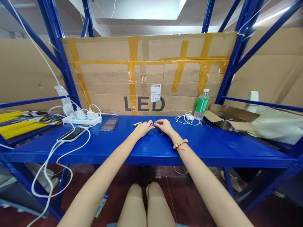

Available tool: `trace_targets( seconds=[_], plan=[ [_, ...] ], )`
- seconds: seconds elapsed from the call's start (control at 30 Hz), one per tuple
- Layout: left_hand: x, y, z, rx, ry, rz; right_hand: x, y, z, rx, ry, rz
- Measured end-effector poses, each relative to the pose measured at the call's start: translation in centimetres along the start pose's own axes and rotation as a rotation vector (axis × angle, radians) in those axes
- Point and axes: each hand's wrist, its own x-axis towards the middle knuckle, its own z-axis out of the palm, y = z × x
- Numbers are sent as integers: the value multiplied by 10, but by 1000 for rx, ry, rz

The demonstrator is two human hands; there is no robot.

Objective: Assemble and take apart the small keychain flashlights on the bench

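Over the middle of the blue shelf table [199, 143], my left hand [143, 128] and my right hand [165, 126] meet almost fingertip to fingertip. The fingers of both are pinched together. Something small and dark shows between them, too small to name. Beside the left knuckles lies a slim pen-like piece [137, 124], dark at one end and pale at the other. A tiny dark bit [162, 133] rests on the table just under my right hand.
On the left are a white power strip [82, 119] with chargers, a phone [74, 133] and looping white cables. A plastic bottle [202, 104], a coiled charger cable [189, 118] and an open cardboard box [233, 117] stand right. A cardboard sheet [106, 78] walls the back.
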Motion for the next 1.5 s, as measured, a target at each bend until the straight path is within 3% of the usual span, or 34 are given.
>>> trace_targets(
  seconds=[0.53,1.1,1.5],
  plan=[
    [-1,1,1,14,7,11,1,8,4,-79,-7,3],
    [0,1,1,-16,33,-9,-6,-6,-4,-70,56,179],
    [-2,4,-1,-21,26,-25,-4,-3,-2,-10,53,120]
  ],
)
